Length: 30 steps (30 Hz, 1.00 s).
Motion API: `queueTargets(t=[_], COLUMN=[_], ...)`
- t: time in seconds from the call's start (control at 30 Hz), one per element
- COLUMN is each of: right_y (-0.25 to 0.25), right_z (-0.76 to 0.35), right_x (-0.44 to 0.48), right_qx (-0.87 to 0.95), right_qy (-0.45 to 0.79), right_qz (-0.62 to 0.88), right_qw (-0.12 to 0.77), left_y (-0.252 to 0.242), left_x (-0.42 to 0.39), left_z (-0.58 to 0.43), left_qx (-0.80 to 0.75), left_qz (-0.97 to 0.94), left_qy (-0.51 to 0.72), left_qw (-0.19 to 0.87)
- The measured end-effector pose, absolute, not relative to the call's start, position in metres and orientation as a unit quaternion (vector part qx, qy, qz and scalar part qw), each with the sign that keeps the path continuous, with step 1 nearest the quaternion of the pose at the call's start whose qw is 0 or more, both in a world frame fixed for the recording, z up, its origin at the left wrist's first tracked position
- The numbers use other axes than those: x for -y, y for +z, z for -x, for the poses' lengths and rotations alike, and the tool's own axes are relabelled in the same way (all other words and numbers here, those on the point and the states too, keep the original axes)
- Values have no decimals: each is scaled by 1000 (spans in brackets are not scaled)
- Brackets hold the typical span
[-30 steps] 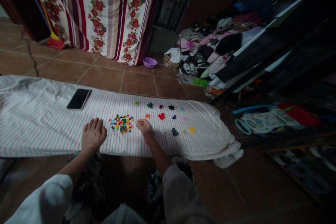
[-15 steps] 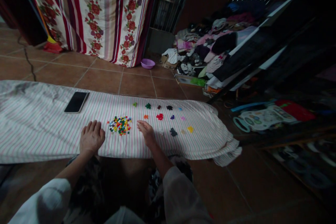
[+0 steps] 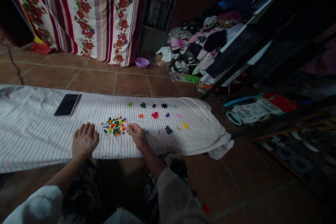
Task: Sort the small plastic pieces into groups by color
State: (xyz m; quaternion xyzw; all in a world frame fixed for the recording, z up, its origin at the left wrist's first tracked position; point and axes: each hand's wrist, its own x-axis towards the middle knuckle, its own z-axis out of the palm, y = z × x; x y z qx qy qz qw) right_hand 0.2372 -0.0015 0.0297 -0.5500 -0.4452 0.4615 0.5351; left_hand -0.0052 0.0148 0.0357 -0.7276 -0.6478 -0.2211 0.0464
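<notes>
Pink-striped creased cloth (image 3: 34, 126), loose multicoloured bits (image 3: 115, 126), right hand (image 3: 137, 135) just beside

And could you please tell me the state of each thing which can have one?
Striped cloth: spread out, bunched at its right end
Mixed pieces: loose, colours jumbled
Sorted pieces: in small groups by colour
Phone: lying flat, screen dark
Left hand: palm down on the cloth
Right hand: curled beside the mixed pieces, grip unclear
Purple basin: upright
Curtain: hanging
Clothes: heaped
</notes>
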Motion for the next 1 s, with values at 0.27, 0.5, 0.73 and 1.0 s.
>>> queueTargets(t=[0.27, 0.5, 0.73, 1.0], right_y=[56, 59, 44, 34], right_z=[-284, -373, -441, -471], right_x=[4, 30, 58, 81], right_qx=[378, 329, 306, 341], right_qy=[418, 271, 148, 54], right_qz=[591, 669, 717, 818], right_qw=[577, 609, 608, 460], left_y=[33, 34, 34, 37], left_x=[-15, -14, -14, -13], left_z=[6, 5, 5, 5], left_qx=[640, 644, 645, 643], left_qz=[734, 725, 728, 731], left_qy=[-224, -243, -231, -226], left_qw=[49, 32, 33, 33])
